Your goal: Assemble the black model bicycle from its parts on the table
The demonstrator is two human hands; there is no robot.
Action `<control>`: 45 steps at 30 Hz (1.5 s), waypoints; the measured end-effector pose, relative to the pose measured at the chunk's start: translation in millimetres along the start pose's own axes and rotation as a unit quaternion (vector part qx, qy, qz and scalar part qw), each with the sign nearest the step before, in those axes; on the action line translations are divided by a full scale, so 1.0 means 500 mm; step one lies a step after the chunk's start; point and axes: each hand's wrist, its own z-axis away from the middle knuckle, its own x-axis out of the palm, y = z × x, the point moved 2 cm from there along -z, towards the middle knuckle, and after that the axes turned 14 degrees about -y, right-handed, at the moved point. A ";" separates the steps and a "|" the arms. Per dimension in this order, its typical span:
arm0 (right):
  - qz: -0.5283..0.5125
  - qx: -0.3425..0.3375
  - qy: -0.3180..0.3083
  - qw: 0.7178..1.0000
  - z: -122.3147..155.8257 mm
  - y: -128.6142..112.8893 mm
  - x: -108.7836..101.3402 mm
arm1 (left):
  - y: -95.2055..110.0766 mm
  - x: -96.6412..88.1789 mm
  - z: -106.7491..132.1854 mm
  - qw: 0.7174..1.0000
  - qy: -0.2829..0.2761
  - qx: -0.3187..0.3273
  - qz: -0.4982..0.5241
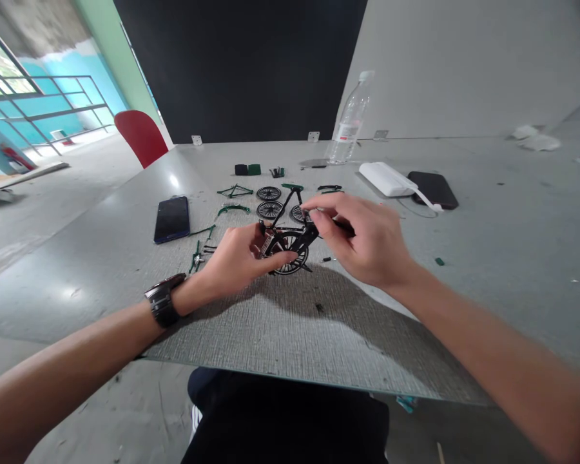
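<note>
My left hand (241, 258) is closed round a small black model bicycle assembly (290, 248), a frame with a spoked wheel, held just above the grey table (294, 328). My right hand (362, 238) pinches a thin dark tool (343, 225) whose tip meets the top of the assembly. Behind the hands lie loose parts: two spoked wheels (269, 201), a green frame piece (234, 191), a green curved mudguard (233, 209) and small green and black bits (200, 251). A black watch sits on my left wrist.
A dark phone (172, 218) lies left of the parts. At the back stand a clear plastic bottle (350, 119), a white power bank (386, 178) with cable and a second black phone (432, 189). A red chair back (141, 136) shows beyond the table's left edge.
</note>
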 end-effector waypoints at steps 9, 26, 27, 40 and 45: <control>-0.012 -0.089 -0.014 0.996 0.003 -0.012 0.016 | -0.001 0.001 0.000 0.999 -0.005 -0.035 -0.017; 0.009 -0.114 -0.007 0.993 0.003 -0.009 0.014 | 0.005 0.003 0.004 0.996 -0.019 -0.006 -0.086; 0.008 -0.114 -0.009 0.993 0.003 -0.009 0.014 | 0.007 0.003 0.004 0.996 -0.020 -0.005 -0.088; -0.010 -0.127 -0.036 0.991 0.001 -0.012 0.016 | 0.017 -0.003 0.008 0.985 -0.033 0.060 -0.160; -0.008 -0.134 -0.036 0.990 0.001 -0.014 0.013 | 0.024 -0.007 0.010 0.979 -0.067 0.074 -0.178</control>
